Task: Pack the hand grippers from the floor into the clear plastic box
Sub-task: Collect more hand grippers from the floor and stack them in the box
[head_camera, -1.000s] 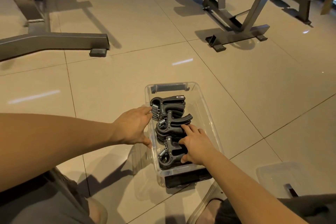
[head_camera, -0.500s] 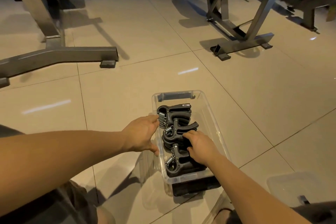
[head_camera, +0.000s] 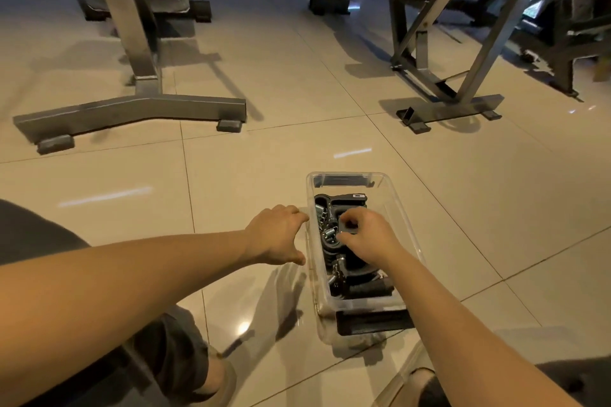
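Right hand (head_camera: pixel 370 238) moved up the hand grippers (head_camera: pixel 344 201) (label unreadable).

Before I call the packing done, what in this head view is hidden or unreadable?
- Middle black hand gripper: the right hand covers it.
- Clear plastic box bottom: grippers hide it.
- Box's near end: dark latch blocks it.
- Floor by your feet: cut off by the frame edge.

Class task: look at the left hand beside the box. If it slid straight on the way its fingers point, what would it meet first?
The left hand points right, its fingertips at the clear plastic box. It would meet the box's near side wall first, probably at once, though actual contact is hard to judge.
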`<state>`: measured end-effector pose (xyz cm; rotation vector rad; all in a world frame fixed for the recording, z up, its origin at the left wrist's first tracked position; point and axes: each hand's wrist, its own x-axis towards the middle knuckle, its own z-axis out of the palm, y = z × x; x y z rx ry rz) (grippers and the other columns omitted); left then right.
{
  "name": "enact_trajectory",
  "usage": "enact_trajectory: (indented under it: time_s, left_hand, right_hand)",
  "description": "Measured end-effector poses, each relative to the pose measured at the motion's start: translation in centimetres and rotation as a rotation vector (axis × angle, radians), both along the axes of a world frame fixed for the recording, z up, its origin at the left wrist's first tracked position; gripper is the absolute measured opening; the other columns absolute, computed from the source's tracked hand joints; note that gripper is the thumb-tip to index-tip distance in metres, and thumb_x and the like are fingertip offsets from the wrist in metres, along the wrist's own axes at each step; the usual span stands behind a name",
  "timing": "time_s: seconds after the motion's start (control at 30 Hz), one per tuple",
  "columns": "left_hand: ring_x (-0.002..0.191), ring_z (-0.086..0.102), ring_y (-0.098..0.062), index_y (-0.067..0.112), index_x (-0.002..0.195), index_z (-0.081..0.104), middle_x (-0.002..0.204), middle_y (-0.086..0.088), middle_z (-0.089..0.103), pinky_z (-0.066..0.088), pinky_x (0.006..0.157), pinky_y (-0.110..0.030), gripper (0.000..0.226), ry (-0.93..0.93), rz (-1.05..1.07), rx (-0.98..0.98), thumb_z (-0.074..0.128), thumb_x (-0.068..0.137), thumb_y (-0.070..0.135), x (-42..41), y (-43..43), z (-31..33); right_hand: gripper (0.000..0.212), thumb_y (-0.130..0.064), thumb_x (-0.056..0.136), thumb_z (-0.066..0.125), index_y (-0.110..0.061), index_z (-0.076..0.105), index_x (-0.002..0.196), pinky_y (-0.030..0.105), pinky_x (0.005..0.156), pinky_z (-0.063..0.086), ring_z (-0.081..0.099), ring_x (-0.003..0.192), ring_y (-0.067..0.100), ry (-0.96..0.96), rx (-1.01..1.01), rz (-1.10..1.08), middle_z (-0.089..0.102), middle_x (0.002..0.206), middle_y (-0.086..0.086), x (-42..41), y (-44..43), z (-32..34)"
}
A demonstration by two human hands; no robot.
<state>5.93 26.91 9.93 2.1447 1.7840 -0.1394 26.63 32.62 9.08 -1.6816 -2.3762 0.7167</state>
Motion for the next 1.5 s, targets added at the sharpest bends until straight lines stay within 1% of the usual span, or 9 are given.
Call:
enact_trajectory:
  time_s: [0.1,0.2,0.27,0.37,0.5,0.7,0.83,1.17,1.5]
  left_hand:
    - [0.134,0.049,-0.028,0.02,0.154,0.035,0.151,-0.006,0.049,0.046,0.105,-0.042,0.089,-0.068,0.108,-0.042,0.076,0.082,0.054,-1.9,-2.0,2.1]
    - [0.131,0.052,-0.025,0.018,0.15,0.043,0.149,-0.003,0.051,0.048,0.103,-0.039,0.079,-0.142,0.196,-0.061,0.075,0.085,0.05,-4.5,-4.4,4.6]
    - [0.118,0.059,-0.022,0.017,0.142,0.053,0.14,-0.002,0.058,0.051,0.097,-0.035,0.07,-0.203,0.261,-0.037,0.076,0.085,0.049,-6.5,-6.5,6.5]
    - [0.099,0.058,-0.017,0.016,0.135,0.059,0.13,-0.002,0.064,0.053,0.091,-0.032,0.061,-0.251,0.335,0.014,0.076,0.086,0.047,-9.9,-10.6,9.1]
    - [0.098,0.063,-0.017,0.017,0.132,0.061,0.125,-0.002,0.066,0.057,0.091,-0.035,0.057,-0.231,0.448,0.086,0.076,0.085,0.048,-15.7,-17.9,12.2]
    - [0.093,0.063,-0.014,0.016,0.127,0.064,0.12,0.0,0.067,0.055,0.079,-0.028,0.052,-0.19,0.643,0.231,0.077,0.085,0.045,-23.0,-31.0,18.5]
    - [0.091,0.062,-0.013,0.018,0.124,0.064,0.117,0.006,0.065,0.051,0.074,-0.026,0.049,-0.142,0.777,0.268,0.078,0.084,0.043,-27.8,-39.4,21.2]
    - [0.094,0.063,-0.014,0.022,0.124,0.063,0.115,0.003,0.068,0.054,0.078,-0.028,0.05,-0.006,1.184,0.316,0.076,0.084,0.049,-39.1,-59.8,22.6]
    - [0.089,0.065,-0.01,0.025,0.111,0.067,0.1,0.01,0.065,0.059,0.084,-0.039,0.041,-0.028,1.532,0.293,0.076,0.082,0.053,-48.7,-79.4,21.0]
  right_hand:
    - [0.037,-0.027,0.087,0.075,-0.014,0.069,0.121,0.037,0.095,0.054,0.065,0.107,0.018,0.131,-0.011,0.004,0.071,0.115,0.0,-1.7,-1.4,3.6]
    - [0.036,-0.027,0.087,0.075,-0.012,0.069,0.12,0.033,0.093,0.053,0.064,0.103,0.015,0.16,0.023,0.062,0.071,0.113,-0.001,-3.9,-3.8,7.2]
    - [0.037,-0.025,0.088,0.076,-0.012,0.068,0.122,0.029,0.092,0.052,0.064,0.102,0.013,0.132,0.032,0.122,0.07,0.114,-0.001,-5.9,-5.9,9.2]
    - [0.037,-0.026,0.088,0.075,-0.015,0.068,0.122,0.034,0.095,0.055,0.066,0.103,0.014,0.078,0.052,0.204,0.072,0.114,0.0,-9.4,-9.3,11.9]
    - [0.037,-0.027,0.09,0.074,-0.015,0.066,0.124,0.036,0.094,0.056,0.065,0.103,0.015,0.045,0.09,0.363,0.07,0.116,0.001,-15.7,-14.6,15.3]
    - [0.036,-0.027,0.089,0.076,-0.018,0.066,0.122,0.032,0.09,0.058,0.066,0.1,0.014,0.123,0.166,0.555,0.069,0.117,0.0,-25.9,-24.2,19.2]
    - [0.036,-0.028,0.088,0.076,-0.019,0.066,0.122,0.036,0.091,0.058,0.065,0.101,0.014,0.144,0.171,0.726,0.069,0.117,0.0,-33.2,-30.2,20.9]
    - [0.033,-0.031,0.09,0.074,-0.017,0.067,0.12,0.036,0.09,0.057,0.066,0.098,0.017,0.177,0.174,1.101,0.07,0.114,0.002,-52.6,-45.1,23.1]
    - [0.033,-0.031,0.094,0.069,-0.014,0.066,0.122,0.03,0.082,0.052,0.064,0.1,0.018,0.211,0.102,1.328,0.068,0.117,0.005,-69.3,-60.8,21.8]
